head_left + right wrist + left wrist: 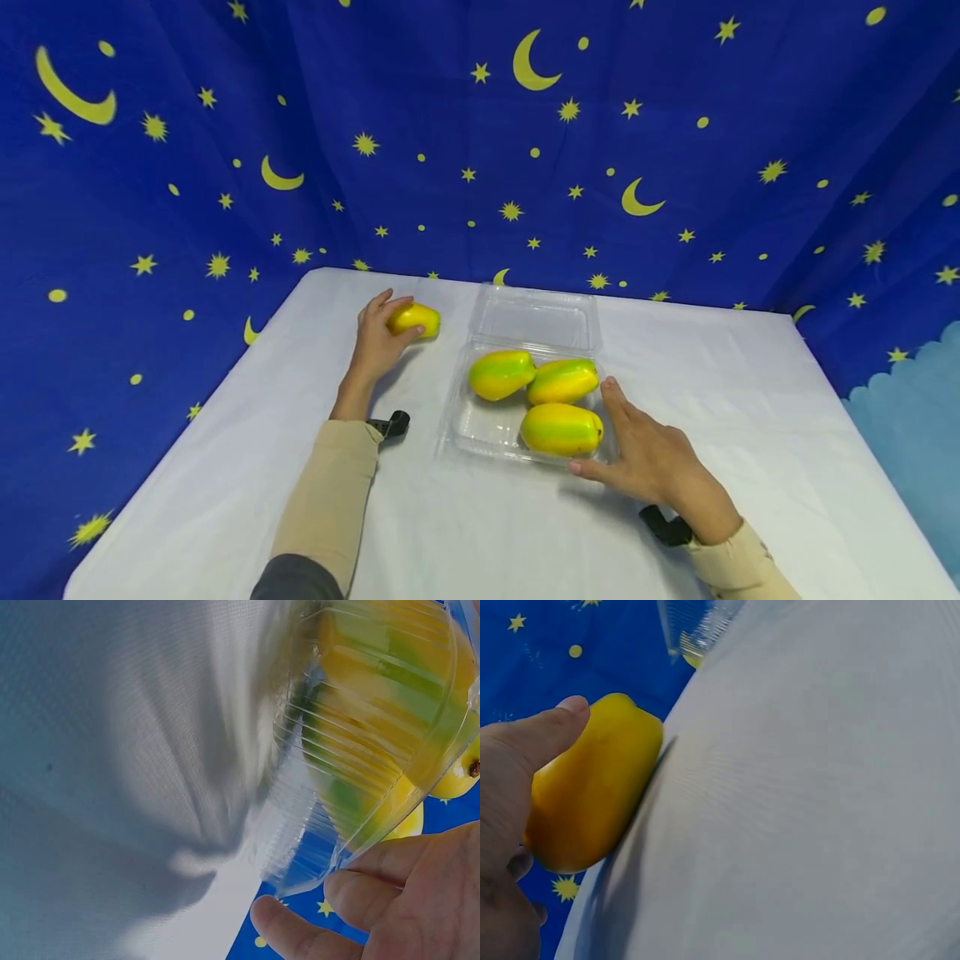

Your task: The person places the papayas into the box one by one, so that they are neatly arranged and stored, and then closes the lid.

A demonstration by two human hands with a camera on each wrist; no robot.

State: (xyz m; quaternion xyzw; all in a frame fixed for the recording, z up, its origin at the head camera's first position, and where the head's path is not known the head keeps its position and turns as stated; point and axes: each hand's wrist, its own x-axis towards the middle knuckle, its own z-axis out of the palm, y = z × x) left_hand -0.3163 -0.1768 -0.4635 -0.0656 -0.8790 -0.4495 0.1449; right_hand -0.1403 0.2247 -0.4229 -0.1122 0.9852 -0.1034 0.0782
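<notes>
At the table's far left, my left hand (377, 340) grips a yellow papaya (418, 320), thumb on the near side and fingers over the far side. The left wrist view shows the thumb lying along this papaya (604, 787), close over the white cloth. A clear plastic clamshell box (480, 429) lies with its lid (534, 318) folded back. Inside it are three yellow-green papayas, one at left (501, 374), one at right (564, 381) and one in front (562, 429). My right hand (656, 457) is spread at the box's right side, fingertips right at its ribbed wall (337, 795).
White cloth covers the table (750, 400). A blue curtain (420, 100) with yellow moons and stars hangs behind and along the sides. Each wrist wears a black strap-on camera, the left one (393, 424) and the right one (666, 527).
</notes>
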